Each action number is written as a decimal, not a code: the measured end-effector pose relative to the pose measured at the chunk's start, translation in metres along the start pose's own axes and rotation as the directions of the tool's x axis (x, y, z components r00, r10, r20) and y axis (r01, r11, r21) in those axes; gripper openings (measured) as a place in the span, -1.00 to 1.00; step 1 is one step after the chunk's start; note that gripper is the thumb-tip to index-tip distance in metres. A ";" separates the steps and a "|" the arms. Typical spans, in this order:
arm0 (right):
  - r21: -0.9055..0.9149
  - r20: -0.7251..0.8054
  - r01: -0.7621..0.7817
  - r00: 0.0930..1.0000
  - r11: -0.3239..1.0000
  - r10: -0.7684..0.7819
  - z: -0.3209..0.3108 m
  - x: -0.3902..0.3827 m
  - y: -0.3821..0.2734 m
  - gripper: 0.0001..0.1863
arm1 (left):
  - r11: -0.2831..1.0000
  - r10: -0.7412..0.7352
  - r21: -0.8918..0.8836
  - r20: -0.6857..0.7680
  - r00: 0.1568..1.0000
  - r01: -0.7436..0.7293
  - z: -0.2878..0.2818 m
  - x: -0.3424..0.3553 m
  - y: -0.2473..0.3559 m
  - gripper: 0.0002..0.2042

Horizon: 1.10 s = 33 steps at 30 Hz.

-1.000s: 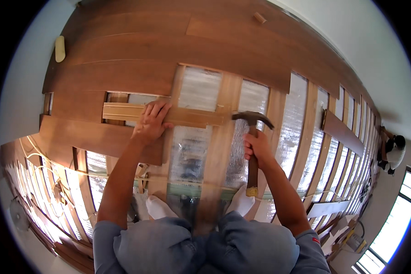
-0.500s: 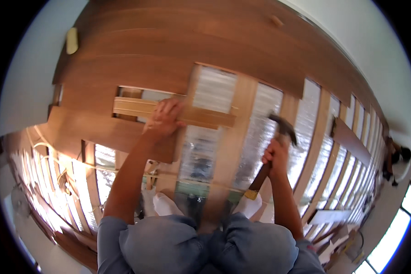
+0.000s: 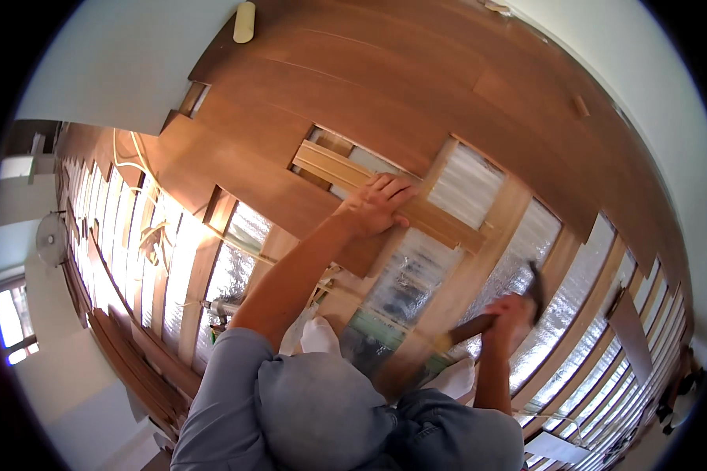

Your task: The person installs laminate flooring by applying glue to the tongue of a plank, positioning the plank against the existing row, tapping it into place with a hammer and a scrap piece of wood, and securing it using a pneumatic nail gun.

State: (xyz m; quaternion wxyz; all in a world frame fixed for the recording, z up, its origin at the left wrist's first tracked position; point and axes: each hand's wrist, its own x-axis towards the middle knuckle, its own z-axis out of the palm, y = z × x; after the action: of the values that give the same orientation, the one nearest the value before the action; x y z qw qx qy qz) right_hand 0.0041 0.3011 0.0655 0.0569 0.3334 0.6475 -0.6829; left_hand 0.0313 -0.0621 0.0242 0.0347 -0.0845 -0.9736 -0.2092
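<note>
My left hand (image 3: 373, 206) rests across a light wooden strip (image 3: 448, 224), its fingers apart and slightly curved over the top. The strip lies over battens, its left end in a gap between brown floor planks (image 3: 369, 86). My right hand (image 3: 504, 320) is closed on the handle of a claw hammer (image 3: 536, 290), held right of the strip's end and blurred by motion; its dark head tilts to the right. Silvery foil (image 3: 412, 279) shows between the battens under and around my hands. My white-socked feet (image 3: 320, 337) are below, partly hidden by my knees.
Loose cables (image 3: 153, 180) cross the floor at the left, with a fan (image 3: 51, 235) and stacked planks (image 3: 122, 353) beyond. A cream roll (image 3: 244, 22) lies at the top. A loose board (image 3: 628, 334) lies on the right battens; a co-worker (image 3: 675, 400) is at the far right edge.
The view has swung leftward, so the floor appears shifted right and rotated. My right hand has moved the hammer away from the strip's end, tipping its head rightward. My left hand stays on the strip.
</note>
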 end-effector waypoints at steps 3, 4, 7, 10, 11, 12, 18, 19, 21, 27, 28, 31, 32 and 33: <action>-0.417 0.387 -0.235 0.828 0.878 0.405 -0.009 0.028 0.004 -0.87 | 0.999 -0.015 -0.029 0.010 1.000 0.015 -0.002 0.001 0.005 -0.33; -0.395 0.461 -0.277 0.765 0.876 0.450 -0.010 0.040 -0.019 -0.85 | 0.999 -0.022 -0.026 0.029 0.999 0.023 -0.003 0.005 0.001 -0.33; -0.237 0.367 -0.224 0.880 0.945 0.301 -0.026 0.033 -0.029 -0.85 | 1.000 -0.005 0.020 0.034 0.999 0.004 -0.005 0.000 -0.005 -0.33; 0.149 0.107 -0.052 0.994 0.987 0.036 -0.035 0.028 0.001 -0.86 | 1.000 0.005 0.018 0.030 1.000 -0.005 0.002 0.000 -0.001 -0.32; 0.048 0.148 0.080 0.985 0.996 -0.087 -0.036 0.025 0.017 -0.88 | 1.000 -0.007 0.011 0.049 0.999 0.007 0.002 0.006 0.000 -0.32; -0.115 0.261 -0.130 0.953 0.985 0.156 -0.007 0.004 0.011 -0.89 | 1.000 -0.007 0.021 0.040 0.999 0.006 -0.001 0.005 -0.005 -0.32; -0.348 0.396 -0.216 0.848 0.912 0.352 -0.028 0.029 -0.016 -0.81 | 0.995 -0.002 0.100 0.028 1.000 -0.001 -0.005 -0.010 -0.014 -0.31; -0.190 0.342 -0.231 0.895 0.954 0.285 -0.040 0.031 -0.010 -0.82 | 0.998 0.011 0.066 0.021 1.000 -0.013 -0.003 -0.008 -0.011 -0.31; 0.076 0.184 -0.162 0.972 0.984 0.145 -0.036 0.030 0.001 -0.84 | 0.999 0.021 0.025 0.024 0.999 -0.022 0.000 0.002 -0.002 -0.31; -0.386 0.467 -0.336 0.732 0.859 0.496 -0.004 0.028 -0.011 -0.80 | 0.999 0.036 -0.007 0.023 0.999 -0.036 -0.004 -0.016 -0.016 -0.32; -0.400 0.432 -0.263 0.791 0.878 0.433 -0.011 0.028 -0.013 -0.80 | 1.000 0.029 0.006 0.013 1.000 -0.029 -0.005 -0.014 -0.017 -0.32; -0.131 0.323 -0.164 0.925 0.978 0.199 -0.032 0.033 -0.014 -0.80 | 0.999 0.036 0.012 -0.007 0.999 -0.036 -0.003 -0.007 -0.012 -0.32; 0.014 0.230 -0.156 0.962 0.988 0.148 -0.035 0.038 -0.008 -0.81 | 0.999 0.048 0.007 -0.011 0.999 -0.048 -0.005 -0.001 -0.010 -0.31; 0.074 0.123 -0.102 0.988 0.992 0.093 -0.015 0.017 -0.008 -0.82 | 0.998 0.057 0.000 -0.004 0.998 -0.057 -0.004 0.000 -0.008 -0.31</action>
State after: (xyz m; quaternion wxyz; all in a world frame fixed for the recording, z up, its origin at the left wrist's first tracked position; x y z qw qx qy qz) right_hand -0.0077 0.3223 0.0642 0.1153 0.3253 0.5978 -0.7235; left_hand 0.0296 -0.0709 0.0250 0.0424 -0.1119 -0.9707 -0.2084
